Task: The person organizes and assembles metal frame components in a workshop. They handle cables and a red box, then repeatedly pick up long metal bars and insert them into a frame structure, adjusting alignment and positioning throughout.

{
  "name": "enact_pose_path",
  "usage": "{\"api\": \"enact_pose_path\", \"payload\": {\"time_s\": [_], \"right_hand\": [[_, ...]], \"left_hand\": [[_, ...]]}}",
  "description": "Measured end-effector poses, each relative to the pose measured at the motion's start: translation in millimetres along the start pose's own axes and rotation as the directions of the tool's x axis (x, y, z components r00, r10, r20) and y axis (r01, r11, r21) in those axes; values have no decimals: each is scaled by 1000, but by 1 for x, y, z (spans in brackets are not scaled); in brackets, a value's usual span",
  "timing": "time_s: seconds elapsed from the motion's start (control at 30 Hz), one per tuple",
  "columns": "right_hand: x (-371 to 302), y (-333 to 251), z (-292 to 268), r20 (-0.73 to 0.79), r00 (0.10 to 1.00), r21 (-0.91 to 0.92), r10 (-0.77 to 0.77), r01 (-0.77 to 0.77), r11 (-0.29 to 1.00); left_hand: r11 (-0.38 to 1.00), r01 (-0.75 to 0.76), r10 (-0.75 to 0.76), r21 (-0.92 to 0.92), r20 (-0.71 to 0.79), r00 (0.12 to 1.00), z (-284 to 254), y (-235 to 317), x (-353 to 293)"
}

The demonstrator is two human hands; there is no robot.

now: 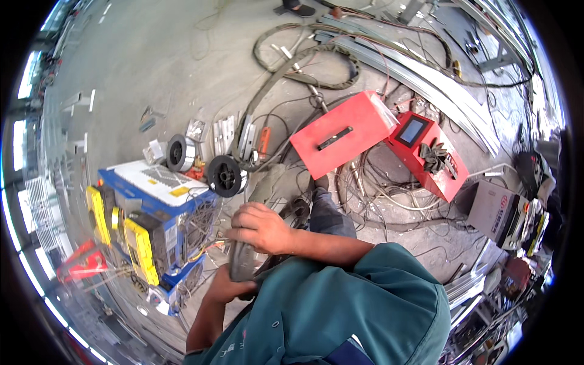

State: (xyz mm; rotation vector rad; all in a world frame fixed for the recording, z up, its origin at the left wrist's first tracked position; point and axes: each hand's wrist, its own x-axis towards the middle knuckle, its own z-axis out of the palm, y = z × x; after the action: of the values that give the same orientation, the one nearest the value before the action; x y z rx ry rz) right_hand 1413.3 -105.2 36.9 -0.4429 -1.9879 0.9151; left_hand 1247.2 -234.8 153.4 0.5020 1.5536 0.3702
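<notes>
Close in front of my body, both hands are on a long, soft-looking grey-green piece; whether it is a sleeved hose or a cloth item I cannot make out. My right hand reaches across to the left, its fingers curled over the upper part. Lower down, my left hand grips the bottom end, thumb lying across it. A grey-green length shows just beyond my right hand. Black wire spool lies past the hands, slightly left.
A blue-and-white machine with yellow-and-black cases stands left. Ahead are a red box with a black handle and a red screen unit carrying grey gloves. Cables tangle around them. Metal profiles lie at far right; a carton stands right.
</notes>
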Motion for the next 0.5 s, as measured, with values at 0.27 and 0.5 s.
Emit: {"api": "enact_pose_path", "payload": {"time_s": [0.27, 0.5], "right_hand": [[-157, 246, -45, -286, 78, 288, 955, -944, 164], [-212, 361, -64, -148, -471, 807, 869, -566, -169]], "left_hand": [[898, -378, 227, -226, -497, 838, -95, 50, -12], [925, -326, 291, -194, -189, 938, -20, 144, 245]]}}
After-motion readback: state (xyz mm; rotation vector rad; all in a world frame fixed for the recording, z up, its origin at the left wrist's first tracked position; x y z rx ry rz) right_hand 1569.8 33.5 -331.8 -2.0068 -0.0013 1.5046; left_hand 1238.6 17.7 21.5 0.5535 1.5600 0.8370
